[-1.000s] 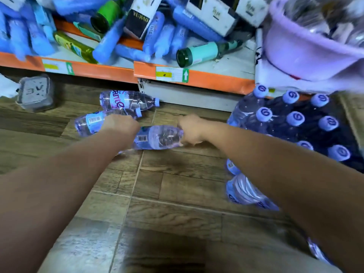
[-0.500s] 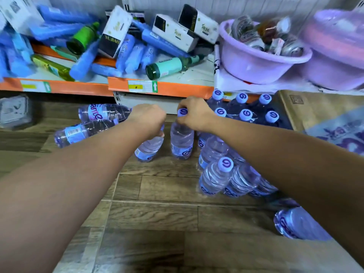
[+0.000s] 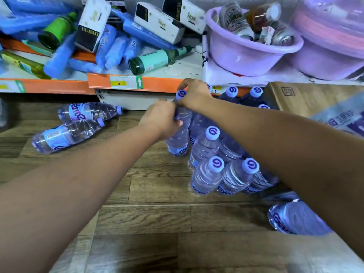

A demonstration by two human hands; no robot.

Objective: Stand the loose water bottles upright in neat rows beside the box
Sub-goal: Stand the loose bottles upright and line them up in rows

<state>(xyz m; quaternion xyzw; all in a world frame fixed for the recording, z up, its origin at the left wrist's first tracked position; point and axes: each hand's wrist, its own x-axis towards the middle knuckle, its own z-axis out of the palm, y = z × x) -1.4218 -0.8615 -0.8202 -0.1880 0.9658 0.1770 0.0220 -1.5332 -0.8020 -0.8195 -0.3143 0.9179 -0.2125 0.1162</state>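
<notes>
While gripping the near bottle (image 3: 178, 140) round its neck with the left hand (image 3: 161, 120), fingers curled closed on it, pinches the cap (image 3: 181, 94) of the far bottle (image 3: 185, 117) with the bent fingertips of the right hand (image 3: 194, 95). Holds both upright and touching at the left edge of the standing bottles (image 3: 205, 146), the near one's base down on the floor (image 3: 147, 194); cannot tell whether the far one's base rests there too, hidden as it is. Just to the right, shows those standing bottles packed cap-up in rough rows, running back towards the cardboard box (image 3: 291, 99) and partly covered by the right forearm (image 3: 275, 138). Has two more lying on their sides well to the left: the upper loose bottle (image 3: 88, 112) by the shelf foot, the lower loose bottle (image 3: 65, 135) just in front of it. Finds a fallen bottle (image 3: 295, 219) on its side at lower right, near the group. Beyond, takes in the orange-edged shelf (image 3: 157, 85) heaped with blue packs (image 3: 110, 46), white cartons (image 3: 159, 22) and a green bottle (image 3: 155, 60), plus a lilac basin (image 3: 246, 56) on the ledge behind the group.
</notes>
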